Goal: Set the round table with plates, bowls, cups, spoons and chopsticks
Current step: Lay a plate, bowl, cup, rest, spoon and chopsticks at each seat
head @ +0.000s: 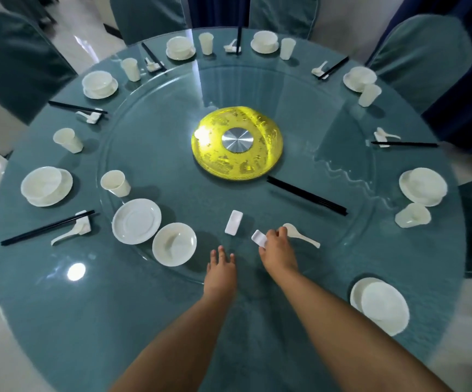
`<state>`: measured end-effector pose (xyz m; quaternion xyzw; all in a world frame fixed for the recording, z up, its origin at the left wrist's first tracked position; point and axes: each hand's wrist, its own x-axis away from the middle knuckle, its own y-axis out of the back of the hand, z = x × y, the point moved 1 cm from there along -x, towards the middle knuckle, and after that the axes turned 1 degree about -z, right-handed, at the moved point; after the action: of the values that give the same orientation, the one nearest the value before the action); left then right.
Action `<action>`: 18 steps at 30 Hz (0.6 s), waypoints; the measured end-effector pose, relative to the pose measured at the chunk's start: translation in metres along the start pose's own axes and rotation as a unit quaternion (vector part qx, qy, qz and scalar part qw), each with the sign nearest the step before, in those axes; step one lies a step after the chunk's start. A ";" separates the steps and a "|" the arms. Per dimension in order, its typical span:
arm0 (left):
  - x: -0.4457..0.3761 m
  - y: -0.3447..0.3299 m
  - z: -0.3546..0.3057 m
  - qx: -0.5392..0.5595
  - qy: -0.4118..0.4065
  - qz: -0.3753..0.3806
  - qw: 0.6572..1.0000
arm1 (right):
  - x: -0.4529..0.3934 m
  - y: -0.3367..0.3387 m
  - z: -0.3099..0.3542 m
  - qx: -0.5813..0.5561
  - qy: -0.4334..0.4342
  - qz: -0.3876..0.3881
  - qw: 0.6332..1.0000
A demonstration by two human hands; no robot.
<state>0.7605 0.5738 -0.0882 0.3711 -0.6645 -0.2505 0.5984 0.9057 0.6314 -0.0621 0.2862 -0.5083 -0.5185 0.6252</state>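
Chopstick rest (258, 238), near centre of the round table (59, 306), pinched by the right hand (276, 248); left hand (220, 265) flat, fingers straight; a loose pinch risks dropping it onto the glass.

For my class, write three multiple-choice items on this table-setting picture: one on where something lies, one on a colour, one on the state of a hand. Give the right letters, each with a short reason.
1. Where does the loose pair of black chopsticks lie?
A. on the glass turntable, near the yellow disc
B. on a chair
C. across a bowl

2. What colour is the disc at the middle of the table?
A. red
B. yellow
C. white

3. What is the right hand doing?
A. resting flat and empty
B. lifting a cup
C. holding a small white rest

Answers:
1 A: they lie on the glass just beside the disc.
2 B: it is yellow round a silver hub.
3 C: its fingers curl round the small white rest, beside the spoon.
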 end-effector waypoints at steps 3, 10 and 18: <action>0.007 0.012 -0.027 0.031 -0.015 -0.042 0.999 | 0.005 0.028 -0.038 0.007 -0.002 -0.018 1.000; -0.008 0.028 -0.116 0.094 0.007 -0.021 0.995 | 0.002 0.083 -0.158 -0.031 -0.057 -0.054 0.996; -0.045 0.023 -0.171 0.078 0.074 -0.043 0.993 | -0.001 0.104 -0.279 -0.026 -0.150 -0.065 0.986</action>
<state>0.9247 0.6425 -0.0707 0.4625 -0.6195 -0.1956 0.6034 1.2028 0.6160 -0.0597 0.2216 -0.5628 -0.6082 0.5141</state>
